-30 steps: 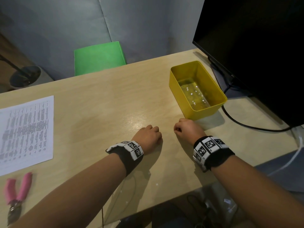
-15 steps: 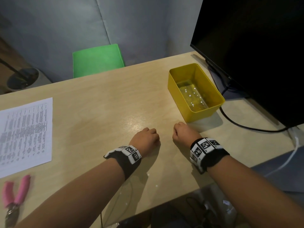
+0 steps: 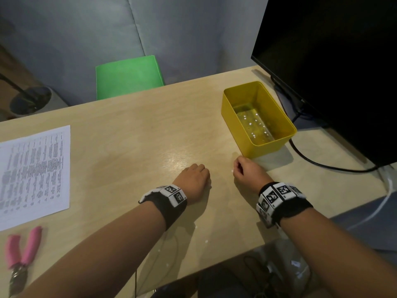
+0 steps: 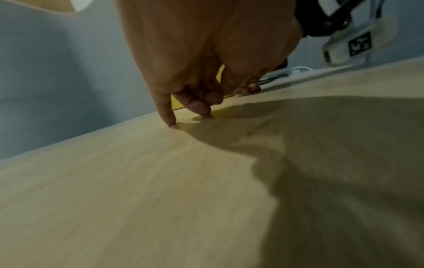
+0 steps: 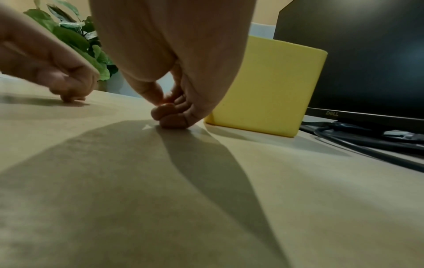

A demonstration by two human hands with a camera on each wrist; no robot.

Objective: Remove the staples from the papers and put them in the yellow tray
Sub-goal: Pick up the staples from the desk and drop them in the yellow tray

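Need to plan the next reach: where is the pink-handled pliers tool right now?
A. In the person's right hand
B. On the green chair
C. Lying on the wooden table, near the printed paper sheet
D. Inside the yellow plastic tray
C: the pink-handled pliers lie on the wooden table, just in front of the printed paper sheet at the person's far left, untouched by either hand.

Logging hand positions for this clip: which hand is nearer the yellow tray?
The right hand: it rests on the table just in front of the yellow tray's near corner. The left hand sits farther left, with open tabletop between.
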